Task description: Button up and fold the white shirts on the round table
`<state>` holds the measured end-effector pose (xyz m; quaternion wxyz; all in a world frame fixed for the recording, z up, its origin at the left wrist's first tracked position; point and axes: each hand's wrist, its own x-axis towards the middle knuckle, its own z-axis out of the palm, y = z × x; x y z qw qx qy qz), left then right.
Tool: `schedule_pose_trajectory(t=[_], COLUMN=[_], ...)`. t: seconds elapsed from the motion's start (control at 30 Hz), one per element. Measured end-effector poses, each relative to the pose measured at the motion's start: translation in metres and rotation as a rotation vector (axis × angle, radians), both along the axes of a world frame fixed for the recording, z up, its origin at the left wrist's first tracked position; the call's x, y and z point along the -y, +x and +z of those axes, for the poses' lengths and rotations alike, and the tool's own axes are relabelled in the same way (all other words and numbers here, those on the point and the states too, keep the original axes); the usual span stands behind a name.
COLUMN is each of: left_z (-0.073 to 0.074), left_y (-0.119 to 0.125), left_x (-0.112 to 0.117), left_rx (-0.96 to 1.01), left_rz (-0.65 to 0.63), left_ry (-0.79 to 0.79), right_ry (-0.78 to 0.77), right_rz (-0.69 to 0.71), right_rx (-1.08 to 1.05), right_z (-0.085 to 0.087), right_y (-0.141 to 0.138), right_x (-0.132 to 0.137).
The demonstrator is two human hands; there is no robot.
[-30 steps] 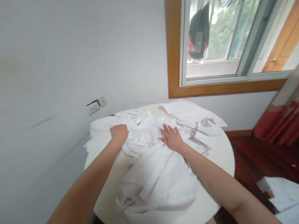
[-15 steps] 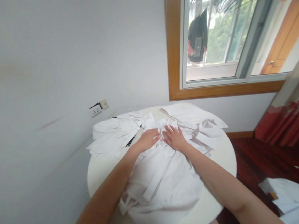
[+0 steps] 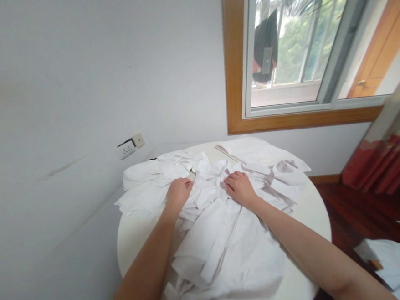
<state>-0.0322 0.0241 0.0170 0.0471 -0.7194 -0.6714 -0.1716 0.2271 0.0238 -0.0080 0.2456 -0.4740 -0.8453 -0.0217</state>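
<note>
A crumpled white garment [image 3: 241,247] spreads over a round white table [image 3: 134,237], with a long seam or placket running down its middle. My left hand [image 3: 179,195] is closed, its fingertips pinching the cloth at the upper left of the garment. Over on the right, my right hand [image 3: 239,187] has its fingers curled into the gathered cloth. A short stretch of bunched fabric lies between the two hands. Close by the left fingertips shows a small beige piece [image 3: 192,174], mostly covered.
More white cloth [image 3: 144,183] lies at the table's left. A folded white cloth [image 3: 255,150] rests at the back right. Behind are a wall socket [image 3: 126,149] and a wood-framed window [image 3: 234,74]. White items [image 3: 396,264] sit low at right, near a red-and-beige curtain [image 3: 368,156].
My hands, earlier flat and close together on the cloth, have moved apart. The left shifted left and closed, covering a black-striped strip; the right curled its fingers. The garment spread slightly right.
</note>
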Motion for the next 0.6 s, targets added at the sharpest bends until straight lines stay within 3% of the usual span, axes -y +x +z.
schedule_pose_trajectory(t=[0.23, 0.43, 0.6], left_z=[-0.018, -0.021, -0.020], left_y=[0.011, 0.003, 0.005], left_x=[-0.003, -0.015, -0.013], left_rx=[-0.029, 0.205, 0.424], left_rz=[0.062, 0.079, 0.068], left_ry=[-0.083, -0.194, -0.293], right_ry=[-0.014, -0.055, -0.050], right_rz=[0.304, 0.188, 0.109], right_rx=[0.061, 0.085, 0.098], right_z=[-0.008, -0.008, -0.005], right_y=[-0.006, -0.010, -0.010], right_x=[0.001, 0.006, 0.010])
